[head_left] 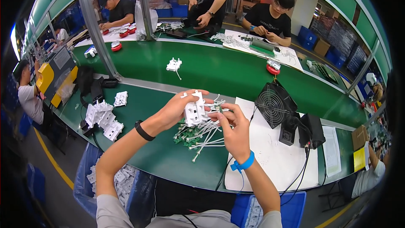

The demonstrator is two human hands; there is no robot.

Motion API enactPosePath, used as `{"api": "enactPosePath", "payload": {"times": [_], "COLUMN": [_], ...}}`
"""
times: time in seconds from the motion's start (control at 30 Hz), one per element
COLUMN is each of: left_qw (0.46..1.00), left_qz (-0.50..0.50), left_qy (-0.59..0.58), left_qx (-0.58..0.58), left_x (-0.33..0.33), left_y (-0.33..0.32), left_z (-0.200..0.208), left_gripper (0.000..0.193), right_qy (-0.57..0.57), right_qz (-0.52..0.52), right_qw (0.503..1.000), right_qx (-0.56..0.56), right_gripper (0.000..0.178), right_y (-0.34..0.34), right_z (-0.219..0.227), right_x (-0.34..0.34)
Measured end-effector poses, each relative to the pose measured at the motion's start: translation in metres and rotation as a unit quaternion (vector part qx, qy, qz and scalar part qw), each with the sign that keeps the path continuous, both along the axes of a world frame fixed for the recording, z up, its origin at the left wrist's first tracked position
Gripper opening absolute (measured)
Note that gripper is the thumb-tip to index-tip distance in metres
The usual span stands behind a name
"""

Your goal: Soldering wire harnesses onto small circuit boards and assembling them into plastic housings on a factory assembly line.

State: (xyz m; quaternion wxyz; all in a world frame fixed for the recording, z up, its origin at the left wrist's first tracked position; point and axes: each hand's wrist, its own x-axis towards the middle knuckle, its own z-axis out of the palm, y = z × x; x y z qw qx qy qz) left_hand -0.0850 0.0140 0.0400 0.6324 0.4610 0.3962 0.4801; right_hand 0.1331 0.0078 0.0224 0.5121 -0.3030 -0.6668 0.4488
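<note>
My left hand (172, 110) grips a white plastic housing (195, 113) with moulded openings, holding it up over the green bench. Close beside the housing, my right hand (237, 136) has its thumb and fingertips drawn together at a small green circuit board (214, 108) with white leads. Exactly how the fingers hold that board is partly hidden. Below both hands lies a loose pile of green circuit boards (188, 136) with white cables (206, 137) fanning out toward the right. A blue wrist strap (243, 163) is around my right wrist, and a black band (144, 131) around my left.
Several white housings (104, 120) are heaped on the bench at left, above a blue-lined bin (84, 194) of similar parts. A round-grilled fan (272, 104) and black box (311, 130) stand right. Another housing (174, 64) lies on the green conveyor (202, 65). People work beyond it.
</note>
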Motion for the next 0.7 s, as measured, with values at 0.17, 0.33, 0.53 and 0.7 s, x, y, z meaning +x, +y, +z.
{"api": "enactPosePath", "payload": {"times": [0.17,0.33,0.53,0.7], "left_qw": [0.995,0.982,0.956,0.955], "left_qz": [0.035,0.077,0.142,0.134], "left_qy": [0.042,0.047,0.087,0.072], "left_qx": [0.089,0.165,0.242,0.254], "left_x": [0.018,0.032,0.047,0.057], "left_y": [0.0,0.003,-0.006,-0.01], "left_z": [0.004,0.0,0.005,-0.002], "left_gripper": [0.032,0.019,0.023,0.025], "right_qy": [0.011,-0.02,0.139,0.194], "right_qz": [-0.02,-0.064,0.104,0.154], "right_qw": [1.0,0.997,0.95,0.906], "right_qx": [0.0,0.038,-0.261,-0.342], "right_gripper": [0.017,0.016,0.016,0.012], "right_y": [0.003,0.006,0.006,0.005], "right_z": [-0.017,-0.024,-0.031,-0.034], "right_x": [0.011,0.018,0.019,0.023]}}
